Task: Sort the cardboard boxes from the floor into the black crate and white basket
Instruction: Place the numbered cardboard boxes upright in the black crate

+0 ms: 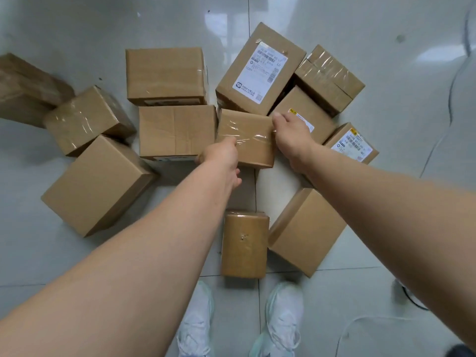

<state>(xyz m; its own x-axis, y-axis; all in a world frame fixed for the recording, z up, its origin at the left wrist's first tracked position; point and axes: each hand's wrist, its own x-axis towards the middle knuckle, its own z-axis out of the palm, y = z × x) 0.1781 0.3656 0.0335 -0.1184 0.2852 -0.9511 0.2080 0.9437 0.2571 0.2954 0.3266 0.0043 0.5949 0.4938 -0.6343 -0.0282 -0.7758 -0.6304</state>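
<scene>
Several brown cardboard boxes lie scattered on the pale tiled floor. A small taped box [247,136] sits in the middle of the pile. My left hand [222,158] presses against its left near corner, fingers curled on the edge. My right hand [292,136] grips its right side, fingers over the far corner. The box rests among its neighbours: a wider box [176,131] on its left and a labelled box [261,70] behind it. Neither the black crate nor the white basket is in view.
More boxes ring the spot: a large plain one [96,186] at left, a narrow one [244,244] and a plain one [305,231] near my white shoes [283,320]. A thin cable [438,140] curves across the floor at right.
</scene>
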